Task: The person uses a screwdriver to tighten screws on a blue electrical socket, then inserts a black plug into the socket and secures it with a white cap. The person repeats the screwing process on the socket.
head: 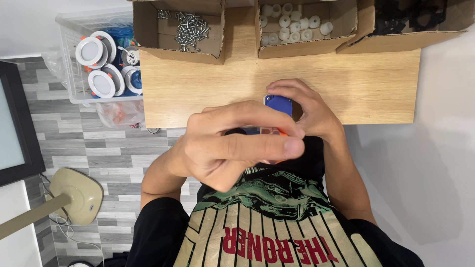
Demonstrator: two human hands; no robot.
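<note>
**Both hands closed on a small blue part**

The left hand (232, 148) and right hand (307, 111) meet over the near edge of the table (346, 84), both clenched around a blue part (278, 105) with an orange tab below it (most of it is hidden by the fingers). The part sits between the two grips, its blue face showing just above the left fingers.

Beyond the grip stand a box of screws (185, 27) and a box of white caps (297, 24); left of it, a bin of round lamps (101, 64).

To do this well, I judge: keep the part steady in one hand and press squarely, not at a tilt.
</note>
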